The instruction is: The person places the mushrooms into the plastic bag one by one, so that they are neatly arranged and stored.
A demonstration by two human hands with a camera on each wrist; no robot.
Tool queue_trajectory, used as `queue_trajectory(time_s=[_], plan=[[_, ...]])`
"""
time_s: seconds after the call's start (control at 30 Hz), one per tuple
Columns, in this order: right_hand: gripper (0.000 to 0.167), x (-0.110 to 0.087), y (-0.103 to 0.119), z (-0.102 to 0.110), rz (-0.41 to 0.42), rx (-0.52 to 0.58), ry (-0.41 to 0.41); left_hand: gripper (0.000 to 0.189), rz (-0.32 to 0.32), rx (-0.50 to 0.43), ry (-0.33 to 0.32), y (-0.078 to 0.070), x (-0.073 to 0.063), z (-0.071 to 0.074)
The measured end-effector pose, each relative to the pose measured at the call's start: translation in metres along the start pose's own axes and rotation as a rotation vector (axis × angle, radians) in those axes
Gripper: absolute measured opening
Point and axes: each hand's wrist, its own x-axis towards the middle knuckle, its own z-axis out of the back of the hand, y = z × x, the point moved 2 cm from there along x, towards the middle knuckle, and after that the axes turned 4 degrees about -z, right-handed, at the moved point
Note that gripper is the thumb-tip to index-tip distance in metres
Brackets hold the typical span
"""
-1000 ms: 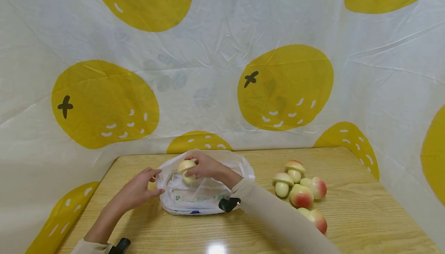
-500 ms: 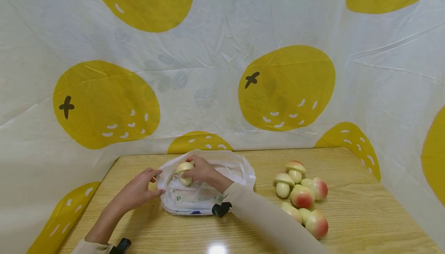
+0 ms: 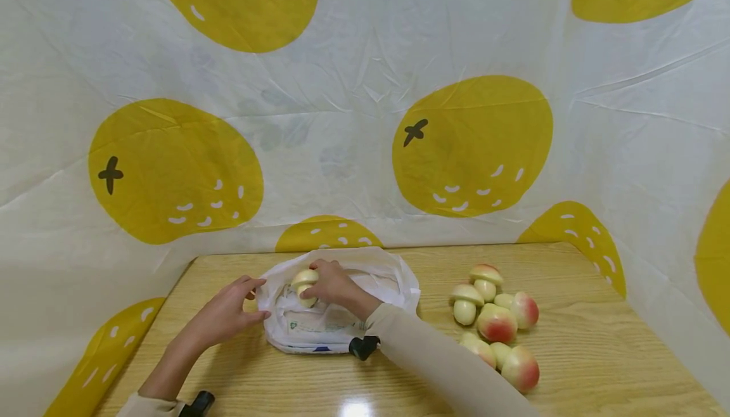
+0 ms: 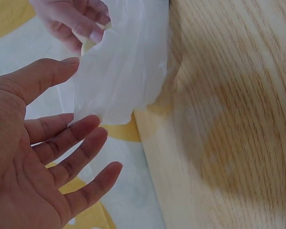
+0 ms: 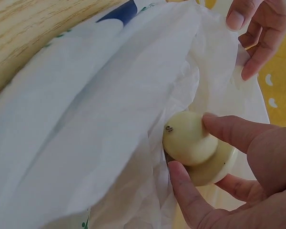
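Note:
A white plastic bag [image 3: 406, 287] lies spread with its mouth open in the middle of the wooden table, in the head view. Inside its left part, my right hand [image 3: 335, 288] pinches a pale mushroom [image 3: 305, 277], apparently a toy, cap up. The right wrist view shows the thumb on the mushroom's round stem [image 5: 188, 137] and the other fingers around the cap side. At the bag's left rim is my left hand [image 3: 225, 312]. Its fingers are spread, with thumb and fingertips against the thin plastic [image 4: 126, 62] in the left wrist view.
To the right lie several more mushrooms with red-tinged caps, among them an upright one [image 3: 464, 306] and one on its side [image 3: 520, 368], partly beside my right sleeve [image 3: 439, 353]. A curtain with yellow fruit prints [image 3: 331, 170] hangs behind the table [image 3: 587, 334].
The right hand has moved slightly lower into the bag with the mushroom. The right forearm has shifted left, uncovering more of the mushrooms at the front right. The left hand stays in place.

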Motion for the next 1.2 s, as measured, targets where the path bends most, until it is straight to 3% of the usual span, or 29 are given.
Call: queue_trajectory(time_s=[0.3,0.63,1.03,1.2], plan=[[0.060,-0.001,0.002,0.001,0.055,0.001,-0.021,0.064,0.001,0.002,0.000,0.001,0.000,-0.001],[0.059,-0.005,0.002,0.002,0.061,0.059,-0.002,0.064,0.002,-0.005,0.001,0.000,0.000,-0.001],[0.060,-0.018,0.000,0.027,0.187,-0.058,0.015,0.064,0.010,-0.003,0.013,0.001,0.000,-0.002],[0.054,-0.027,-0.001,0.042,0.192,-0.063,0.071,0.063,-0.006,0.001,-0.002,0.001,-0.001,-0.001]])
